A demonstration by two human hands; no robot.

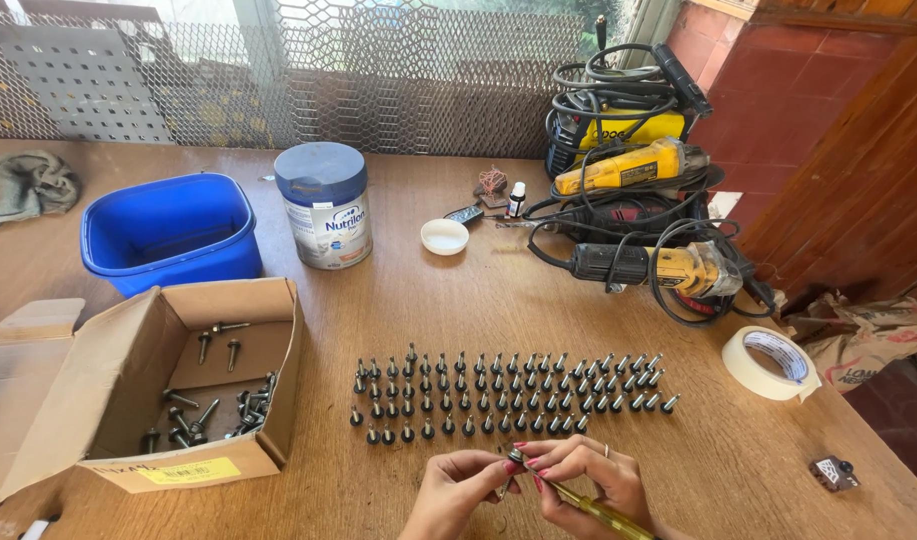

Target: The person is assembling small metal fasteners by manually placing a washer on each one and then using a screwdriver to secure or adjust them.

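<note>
Wooden workbench (458, 300): left hand (456, 492) pinches a screw (515, 458) at fingertip level; right hand (590, 478) grips the screwdriver (588, 505), shaft angled toward it.

A small dark metal screw with a washer head (515, 459) sits pinched between the fingertips of the left hand (460, 492) and the right hand (585, 478), at the point where the two hands meet. A slim screwdriver with a translucent yellow handle (590, 507) lies in the right hand, its shaft slanting up and left so that the tip meets the screw, while the handle runs down and right past the palm.
</note>
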